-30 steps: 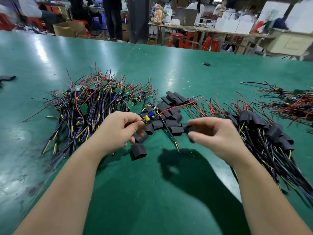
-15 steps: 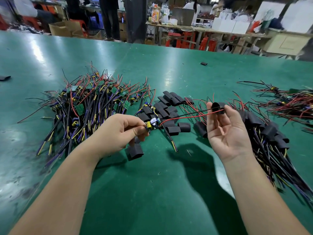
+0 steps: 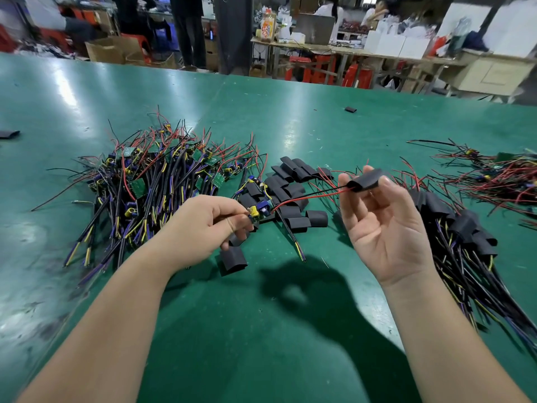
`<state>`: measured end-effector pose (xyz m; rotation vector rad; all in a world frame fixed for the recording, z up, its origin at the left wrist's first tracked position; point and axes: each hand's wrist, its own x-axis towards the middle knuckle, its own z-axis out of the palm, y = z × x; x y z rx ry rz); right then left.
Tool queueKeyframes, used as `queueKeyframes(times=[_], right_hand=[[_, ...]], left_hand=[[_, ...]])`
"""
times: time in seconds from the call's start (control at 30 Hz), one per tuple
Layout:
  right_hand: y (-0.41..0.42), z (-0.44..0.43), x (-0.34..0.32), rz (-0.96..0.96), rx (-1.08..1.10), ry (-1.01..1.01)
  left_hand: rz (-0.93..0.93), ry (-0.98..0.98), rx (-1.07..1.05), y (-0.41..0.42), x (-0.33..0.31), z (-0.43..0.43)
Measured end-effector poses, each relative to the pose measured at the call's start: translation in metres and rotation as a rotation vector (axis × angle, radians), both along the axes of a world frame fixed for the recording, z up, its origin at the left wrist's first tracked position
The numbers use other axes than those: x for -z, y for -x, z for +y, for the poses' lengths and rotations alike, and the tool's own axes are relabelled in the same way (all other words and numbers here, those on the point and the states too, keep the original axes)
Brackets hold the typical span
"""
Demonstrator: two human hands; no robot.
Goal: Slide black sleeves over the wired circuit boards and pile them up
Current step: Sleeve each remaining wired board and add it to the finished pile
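Observation:
My left hand (image 3: 203,228) pinches a small wired circuit board (image 3: 259,212) with yellow and blue parts. Its red and black wires run right into a black sleeve (image 3: 365,180), which my right hand (image 3: 383,225) holds at its fingertips, palm facing me. Loose black sleeves (image 3: 293,193) lie on the green table between my hands. A heap of bare wired boards (image 3: 151,184) lies at the left. Sleeved boards (image 3: 462,231) are piled at the right.
One more tangle of red-wired boards (image 3: 499,181) lies at the far right. Single stray sleeves lie at the far left edge (image 3: 8,134) and far back (image 3: 350,109). Beyond the green table (image 3: 261,330) are benches, boxes and people.
My right hand turned palm up and rose with the sleeve, and the board's red and black wires now run into the sleeve. My left hand kept its grip on the board.

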<state>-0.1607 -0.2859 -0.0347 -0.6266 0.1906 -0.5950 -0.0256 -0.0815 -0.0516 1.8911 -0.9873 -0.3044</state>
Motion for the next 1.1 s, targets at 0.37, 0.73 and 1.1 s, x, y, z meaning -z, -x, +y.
queueKeyframes(times=[0.37, 0.73, 1.1], right_hand=[[-0.018, 0.035, 0.021, 0.147, -0.181, 0.229], [-0.011, 0.033, 0.018, 0.082, -0.231, 0.281], [-0.007, 0.031, 0.013, 0.063, -0.269, 0.309]], left_hand=[[0.078, 0.061, 0.136, 0.011, 0.004, -0.01], [0.15, 0.11, 0.177, 0.014, 0.005, -0.013], [0.387, 0.256, 0.207, 0.019, 0.0, -0.012]])
